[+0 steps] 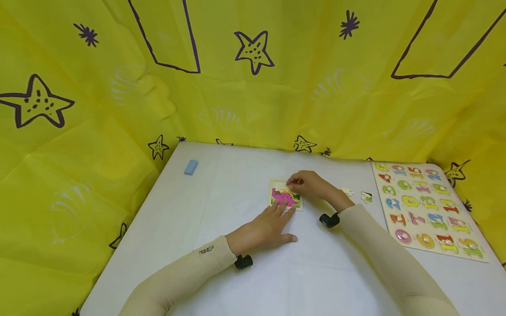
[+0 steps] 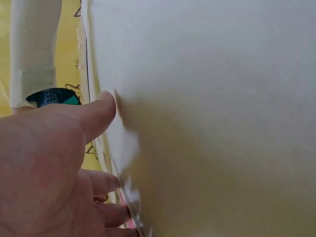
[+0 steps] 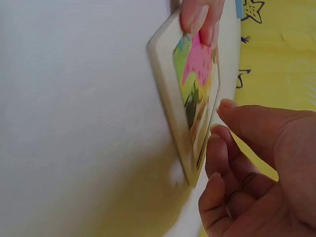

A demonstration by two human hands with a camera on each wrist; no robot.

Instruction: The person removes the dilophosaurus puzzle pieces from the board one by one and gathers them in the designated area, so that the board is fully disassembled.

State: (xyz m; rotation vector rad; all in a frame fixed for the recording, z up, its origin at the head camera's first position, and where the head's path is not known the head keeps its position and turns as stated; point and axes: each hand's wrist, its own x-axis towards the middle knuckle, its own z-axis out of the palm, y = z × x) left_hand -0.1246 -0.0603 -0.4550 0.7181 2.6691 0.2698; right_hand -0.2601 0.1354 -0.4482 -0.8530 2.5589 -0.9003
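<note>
A small wooden jigsaw puzzle (image 1: 301, 205) lies on the white table, showing a pink dinosaur (image 1: 291, 199) on green. Its upper part inside the rim is pale, without picture. My left hand (image 1: 265, 226) rests its outstretched fingertips on the lower part of the puzzle, thumb spread toward the table. Above the puzzle's upper right edge is my right hand (image 1: 310, 184), its fingers loosely bent. In the right wrist view the thumb (image 3: 247, 121) and index fingertip stand slightly apart, with nothing visible between them, beside the puzzle's frame (image 3: 165, 74).
Two loose jigsaw pieces, one pale (image 1: 348, 191) and one green-patterned (image 1: 366, 196), lie right of the puzzle. Farther right is a number board (image 1: 407, 210) with colourful numerals. A blue block (image 1: 191, 167) sits at the back left. A yellow curtain (image 1: 276, 101) borders the table.
</note>
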